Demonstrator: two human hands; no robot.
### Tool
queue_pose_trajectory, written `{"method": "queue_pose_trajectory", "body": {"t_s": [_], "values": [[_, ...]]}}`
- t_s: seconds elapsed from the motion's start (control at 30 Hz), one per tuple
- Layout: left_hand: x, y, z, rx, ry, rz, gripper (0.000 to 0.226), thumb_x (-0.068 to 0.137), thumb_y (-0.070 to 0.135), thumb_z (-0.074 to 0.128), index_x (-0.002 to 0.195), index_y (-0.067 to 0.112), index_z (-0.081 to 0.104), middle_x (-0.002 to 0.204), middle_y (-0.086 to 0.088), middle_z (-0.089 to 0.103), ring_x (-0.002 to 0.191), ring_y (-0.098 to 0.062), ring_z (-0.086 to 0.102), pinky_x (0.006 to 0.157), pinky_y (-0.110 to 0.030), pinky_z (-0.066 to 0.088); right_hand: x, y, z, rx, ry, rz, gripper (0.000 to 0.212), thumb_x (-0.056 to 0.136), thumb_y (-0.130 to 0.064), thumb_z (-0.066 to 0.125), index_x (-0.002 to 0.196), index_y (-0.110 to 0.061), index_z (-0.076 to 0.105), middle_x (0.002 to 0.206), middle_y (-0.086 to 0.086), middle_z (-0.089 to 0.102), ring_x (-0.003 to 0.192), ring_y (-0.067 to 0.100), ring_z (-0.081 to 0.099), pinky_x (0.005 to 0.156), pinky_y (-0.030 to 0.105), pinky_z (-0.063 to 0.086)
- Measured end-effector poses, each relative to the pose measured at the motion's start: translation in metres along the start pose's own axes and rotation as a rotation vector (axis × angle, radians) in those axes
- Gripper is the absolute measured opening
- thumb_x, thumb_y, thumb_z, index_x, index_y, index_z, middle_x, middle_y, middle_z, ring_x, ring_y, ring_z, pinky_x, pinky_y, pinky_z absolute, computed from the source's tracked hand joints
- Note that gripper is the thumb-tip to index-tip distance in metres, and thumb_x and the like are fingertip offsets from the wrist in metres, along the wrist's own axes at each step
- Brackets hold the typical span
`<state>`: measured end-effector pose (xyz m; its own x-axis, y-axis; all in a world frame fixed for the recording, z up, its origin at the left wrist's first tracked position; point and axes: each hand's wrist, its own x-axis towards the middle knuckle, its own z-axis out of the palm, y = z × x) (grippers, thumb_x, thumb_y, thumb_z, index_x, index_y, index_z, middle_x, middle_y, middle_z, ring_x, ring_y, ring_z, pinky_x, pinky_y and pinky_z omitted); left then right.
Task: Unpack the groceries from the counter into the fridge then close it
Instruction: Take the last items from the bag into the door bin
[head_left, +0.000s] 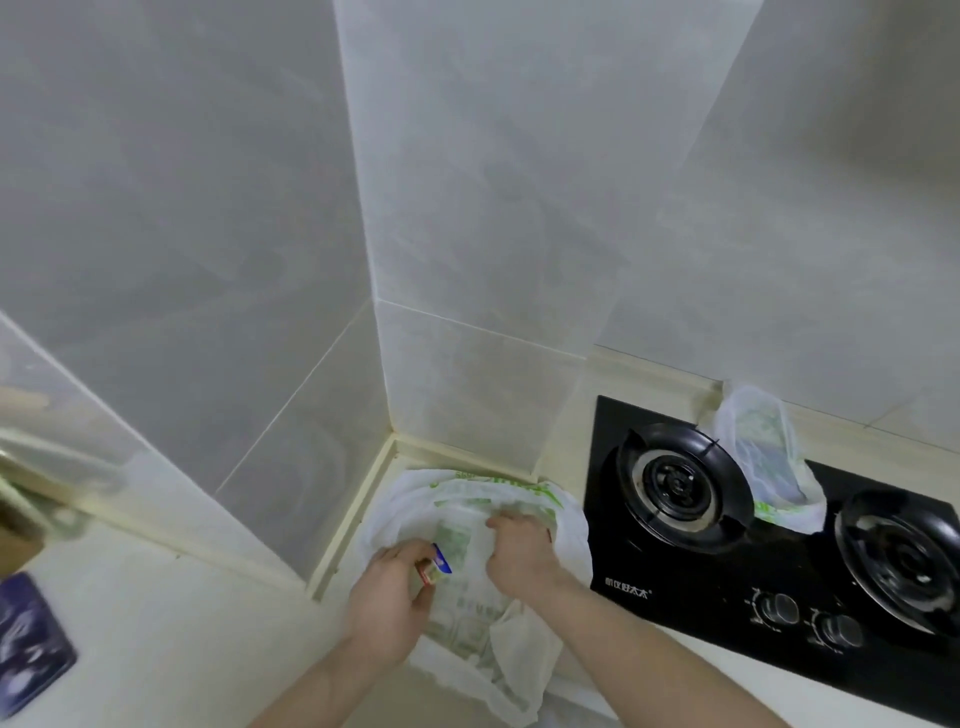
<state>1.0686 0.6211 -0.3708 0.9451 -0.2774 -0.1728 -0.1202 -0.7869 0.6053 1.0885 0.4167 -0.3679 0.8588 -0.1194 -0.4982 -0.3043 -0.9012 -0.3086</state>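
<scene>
A white plastic grocery bag (483, 499) with green print lies in the counter corner, left of the stove. My left hand (387, 603) holds a small packet (435, 566) with blue and red-orange print at the bag's mouth. My right hand (522, 556) grips the bag's plastic near its opening, fingers curled into the folds. Pale green packaging shows through the thin plastic below my hands. The fridge is out of view.
A black two-burner gas stove (769, 551) sits to the right, with a second white bag (769, 457) lying between its burners at the back. Grey tiled walls (467, 260) close the corner. A dark blue item (31, 644) lies on the cream counter (208, 649) at far left.
</scene>
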Motion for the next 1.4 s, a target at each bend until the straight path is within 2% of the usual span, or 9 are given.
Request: {"method": "queue_pose_trajectory", "body": {"t_s": [0.13, 0.23, 0.4, 0.6, 0.77, 0.93, 1.03, 1.13, 1.4], "values": [[-0.022, -0.003, -0.023, -0.071, 0.023, 0.023, 0.035, 0.083, 0.019, 0.071, 0.108, 0.042, 0.064, 0.114, 0.034, 0.061, 0.102, 0.003, 0.055, 0.084, -0.020, 0.050, 0.019, -0.002, 0.007, -0.115, -0.142, 0.154, 0.073, 0.097, -0.021, 0.052, 0.162, -0.014, 0.021, 0.167, 0.013, 0.022, 0.155, 0.040, 0.017, 0.122, 0.046, 0.027], [-0.033, -0.006, -0.034, -0.095, 0.031, 0.021, 0.035, 0.083, 0.022, 0.073, 0.109, 0.044, 0.064, 0.115, 0.036, 0.061, 0.103, 0.006, 0.055, 0.087, -0.020, 0.051, 0.027, 0.005, 0.015, -0.136, -0.149, 0.194, 0.086, 0.098, -0.023, 0.052, 0.166, -0.019, 0.000, 0.172, 0.007, 0.005, 0.158, 0.040, 0.004, 0.127, 0.053, 0.018], [-0.044, -0.014, -0.040, -0.106, 0.059, -0.046, 0.036, 0.081, 0.022, 0.074, 0.106, 0.047, 0.064, 0.110, 0.036, 0.062, 0.103, 0.006, 0.057, 0.089, -0.018, 0.050, 0.031, 0.019, 0.026, -0.242, -0.071, 0.056, 0.077, 0.097, -0.025, 0.060, 0.162, -0.015, 0.022, 0.165, 0.009, 0.026, 0.150, 0.033, 0.029, 0.126, 0.042, 0.023], [-0.048, -0.010, -0.041, -0.116, 0.085, -0.076, 0.045, 0.080, 0.020, 0.075, 0.094, 0.059, 0.056, 0.106, 0.042, 0.060, 0.102, 0.009, 0.057, 0.085, -0.013, 0.049, 0.022, 0.016, 0.031, -0.414, -0.099, -0.224, 0.057, 0.091, -0.005, 0.065, 0.145, -0.017, 0.049, 0.153, 0.005, 0.038, 0.136, 0.030, 0.042, 0.117, 0.038, 0.035], [-0.046, -0.003, -0.042, -0.132, 0.110, -0.086, 0.042, 0.082, 0.021, 0.075, 0.096, 0.057, 0.058, 0.109, 0.043, 0.058, 0.101, 0.009, 0.056, 0.086, -0.017, 0.050, 0.011, 0.022, 0.047, -0.450, -0.116, -0.330, 0.071, 0.084, -0.004, 0.072, 0.149, -0.016, 0.044, 0.151, 0.005, 0.035, 0.141, 0.032, 0.037, 0.117, 0.044, 0.034], [-0.048, 0.001, -0.045, -0.138, 0.111, -0.086, 0.035, 0.084, 0.019, 0.074, 0.105, 0.046, 0.065, 0.110, 0.038, 0.061, 0.106, 0.004, 0.056, 0.090, -0.019, 0.050, 0.011, 0.025, 0.041, -0.384, -0.056, -0.128, 0.070, 0.093, -0.020, 0.061, 0.154, -0.023, 0.028, 0.161, 0.008, 0.019, 0.150, 0.046, 0.014, 0.118, 0.060, 0.025], [-0.051, 0.002, -0.048, -0.139, 0.121, -0.076, 0.037, 0.084, 0.019, 0.075, 0.105, 0.047, 0.063, 0.111, 0.040, 0.060, 0.107, 0.006, 0.054, 0.089, -0.012, 0.046, 0.015, 0.025, 0.038, -0.322, -0.060, -0.031, 0.071, 0.093, -0.025, 0.063, 0.154, -0.023, 0.026, 0.161, 0.009, 0.018, 0.143, 0.044, 0.028, 0.112, 0.051, 0.038], [-0.055, 0.001, -0.052, -0.145, 0.127, -0.070, 0.042, 0.084, 0.020, 0.076, 0.103, 0.053, 0.059, 0.114, 0.041, 0.059, 0.108, 0.010, 0.052, 0.087, -0.009, 0.045, 0.017, 0.026, 0.040, -0.292, -0.031, -0.037, 0.074, 0.089, -0.012, 0.065, 0.153, -0.018, 0.029, 0.157, 0.011, 0.025, 0.133, 0.033, 0.043, 0.110, 0.039, 0.043], [-0.066, -0.007, -0.058, -0.143, 0.140, -0.070, 0.038, 0.082, 0.021, 0.077, 0.107, 0.047, 0.063, 0.119, 0.039, 0.060, 0.111, 0.010, 0.052, 0.091, -0.017, 0.049, 0.014, 0.016, 0.051, -0.298, -0.044, -0.233, 0.075, 0.083, -0.003, 0.070, 0.149, -0.018, 0.036, 0.146, 0.005, 0.034, 0.130, 0.026, 0.043, 0.105, 0.035, 0.046]]}}
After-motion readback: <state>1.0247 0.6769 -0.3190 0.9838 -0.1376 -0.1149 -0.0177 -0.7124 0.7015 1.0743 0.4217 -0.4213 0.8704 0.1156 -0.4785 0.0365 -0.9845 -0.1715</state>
